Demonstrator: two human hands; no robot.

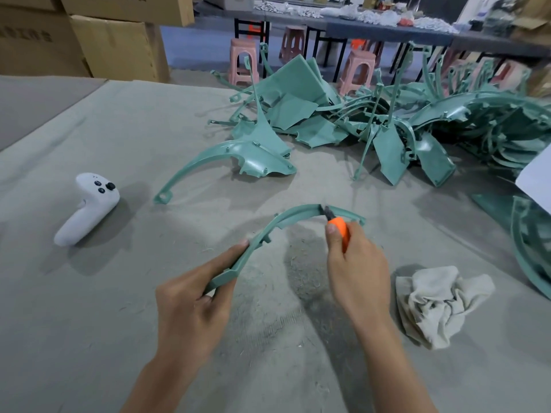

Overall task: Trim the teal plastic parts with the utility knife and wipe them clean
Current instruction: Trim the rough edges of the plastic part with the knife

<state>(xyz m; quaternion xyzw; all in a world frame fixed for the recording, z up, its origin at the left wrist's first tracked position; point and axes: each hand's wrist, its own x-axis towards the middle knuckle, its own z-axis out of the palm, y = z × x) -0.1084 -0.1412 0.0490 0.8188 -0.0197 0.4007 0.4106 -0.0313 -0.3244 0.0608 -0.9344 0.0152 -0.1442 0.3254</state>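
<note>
My left hand (193, 296) grips the near end of a curved teal plastic strip (286, 220), holding it arched above the grey table (119, 293). An orange utility knife (340, 228) sits in my right hand (354, 269), thumb along its body. Its dark blade tip touches the top of the strip's arch. A crumpled off-white cloth (441, 305) lies on the table just right of my right hand. Another teal part with a long curved arm (238, 156) rests on the table beyond the strip.
A big heap of teal parts (402, 120) fills the far right of the table, with more at the right edge (527, 242). A white handheld controller (86, 207) lies at the left. Cardboard boxes (113, 43) stand far left; pink stools (243, 61) stand behind the table.
</note>
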